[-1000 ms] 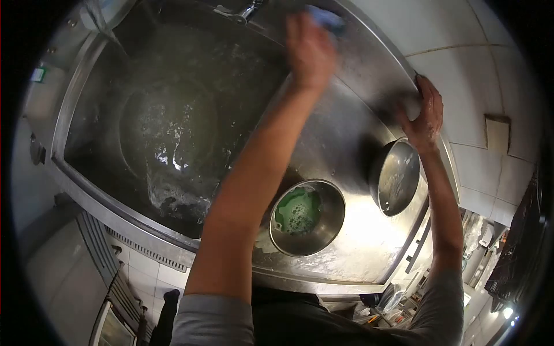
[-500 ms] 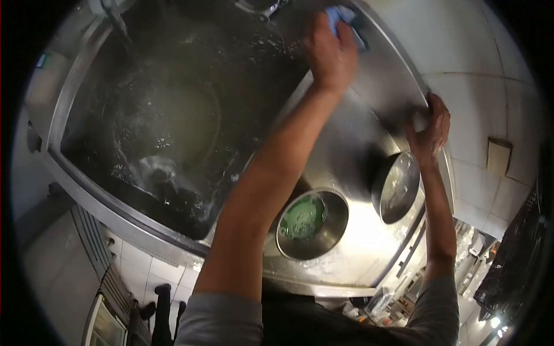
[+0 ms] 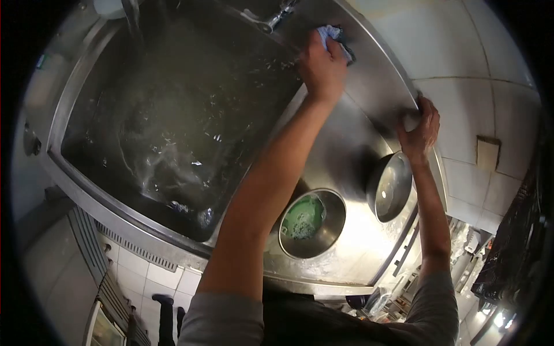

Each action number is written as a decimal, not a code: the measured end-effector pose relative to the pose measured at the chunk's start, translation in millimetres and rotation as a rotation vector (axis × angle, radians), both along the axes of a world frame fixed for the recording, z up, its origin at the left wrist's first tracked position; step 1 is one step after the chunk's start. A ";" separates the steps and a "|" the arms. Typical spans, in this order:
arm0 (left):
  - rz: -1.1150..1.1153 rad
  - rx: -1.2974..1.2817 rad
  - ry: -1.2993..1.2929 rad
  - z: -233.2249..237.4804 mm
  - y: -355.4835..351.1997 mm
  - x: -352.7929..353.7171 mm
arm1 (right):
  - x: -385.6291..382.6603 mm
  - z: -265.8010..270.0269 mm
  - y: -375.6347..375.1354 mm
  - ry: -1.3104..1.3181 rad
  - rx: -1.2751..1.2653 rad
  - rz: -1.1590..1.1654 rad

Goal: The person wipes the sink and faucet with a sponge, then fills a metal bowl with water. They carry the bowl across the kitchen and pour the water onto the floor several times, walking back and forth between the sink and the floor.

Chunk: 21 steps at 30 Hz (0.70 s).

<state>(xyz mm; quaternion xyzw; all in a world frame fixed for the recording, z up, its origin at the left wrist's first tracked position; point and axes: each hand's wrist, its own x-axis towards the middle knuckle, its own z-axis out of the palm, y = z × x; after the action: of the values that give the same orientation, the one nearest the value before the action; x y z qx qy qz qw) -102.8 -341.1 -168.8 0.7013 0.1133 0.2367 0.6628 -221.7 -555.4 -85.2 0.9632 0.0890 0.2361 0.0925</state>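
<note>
My left hand [image 3: 323,68] is closed around a crumpled blue-and-white cloth [image 3: 333,41], pressing it against the steel ledge behind the sink. Just left of that hand is a metal tap [image 3: 268,24]. On the right, my right hand [image 3: 420,130] hooks its fingers over the raised back edge [image 3: 388,53] of the sink unit, thumb on the near side. A steel bowl [image 3: 394,187] stands tilted below my right wrist. Closer to my body, a second steel bowl [image 3: 333,228] holds green foamy liquid [image 3: 304,219].
A large sink basin [image 3: 56,130] full of murky water lies to the left, with water running in at the far left corner. White wall tiles [image 3: 456,46] rise behind the back edge. A person's dark-clothed leg [image 3: 165,320] shows on the tiled floor at lower left.
My left hand and the cloth have shifted slightly along the ledge toward the tap. My right hand keeps its place on the edge. The whole view has shifted a little.
</note>
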 end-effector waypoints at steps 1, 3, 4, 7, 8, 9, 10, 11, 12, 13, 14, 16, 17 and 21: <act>-0.035 0.000 0.080 -4.2 9.6 -0.9 | -1.1 0.6 -1.0 0.005 0.011 0.020; -0.066 0.055 0.181 -20.3 33.5 7.8 | 2.2 5.9 -3.8 -0.020 0.014 0.044; -0.099 0.122 0.309 -26.0 37.9 4.5 | -1.1 7.3 -3.1 -0.019 -0.004 0.034; -0.234 0.459 0.262 -26.9 6.9 -23.4 | 4.0 4.1 6.5 -0.039 0.010 0.037; -0.260 0.584 0.178 -28.8 1.2 -28.7 | 4.1 4.9 8.0 -0.045 0.021 0.038; -0.226 0.590 0.223 -31.1 9.8 -18.1 | 8.3 5.7 8.0 -0.050 0.017 0.041; -0.201 0.596 0.275 -38.6 26.5 -3.5 | 8.0 5.5 7.1 -0.050 0.009 0.046; -0.133 0.364 0.270 -50.3 51.9 21.6 | 3.4 6.9 3.1 -0.043 -0.004 0.044; -0.139 0.360 0.259 -41.4 59.8 30.6 | 7.1 7.9 -0.5 -0.052 -0.010 0.037; -0.163 0.450 0.332 -35.6 68.1 35.2 | 9.0 7.6 -0.5 -0.054 -0.012 0.057; -0.196 0.553 0.415 -29.9 75.1 28.8 | 2.7 5.0 2.0 -0.045 -0.003 0.069; -0.121 0.632 0.013 -64.9 19.5 -4.4 | 13.1 1.2 2.2 -0.093 0.013 0.065; -0.142 0.657 0.043 -55.0 15.7 -10.5 | 6.3 -0.7 2.6 -0.084 0.024 0.049; -0.136 0.734 0.238 -49.6 64.9 29.0 | 1.9 6.2 0.9 -0.020 0.019 0.028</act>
<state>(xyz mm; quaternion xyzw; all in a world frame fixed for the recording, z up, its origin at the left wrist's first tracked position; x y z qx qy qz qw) -73.7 -276.2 -218.5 0.9201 0.0506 0.1342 0.3644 -219.8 -554.5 -79.0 0.9603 0.0995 0.2479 0.0810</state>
